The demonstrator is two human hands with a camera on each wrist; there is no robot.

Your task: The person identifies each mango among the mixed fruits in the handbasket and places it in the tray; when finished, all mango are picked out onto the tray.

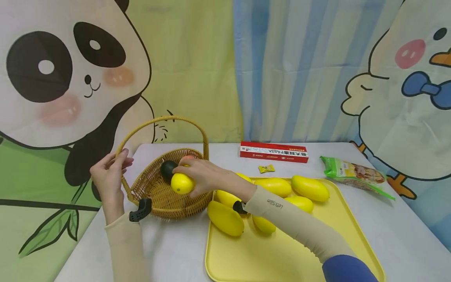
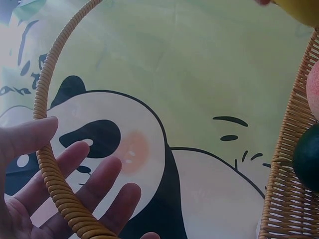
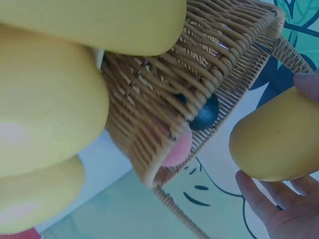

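A wicker basket point(image 1: 179, 213) with a tall arched handle point(image 1: 169, 118) stands on the left of the table. My left hand point(image 1: 112, 176) holds the left side of that handle, thumb on one side and fingers on the other. Above the basket opening, my right hand point(image 1: 208, 174) grips a yellow mango point(image 1: 182, 184); the right wrist view shows fingers and thumb on opposite sides of the mango point(image 3: 279, 142). In the basket lie a dark green round fruit point(image 1: 168, 170) and a pink fruit point(image 3: 178, 149), which is mostly hidden by my hand in the head view.
Right of the basket, a yellow tray point(image 1: 282, 258) bears several mangoes point(image 1: 225, 218). Behind it lie a red pasta box point(image 1: 274, 152) and a small yellow wrapped candy point(image 1: 266, 169). A green food packet point(image 1: 356, 175) is at the back right.
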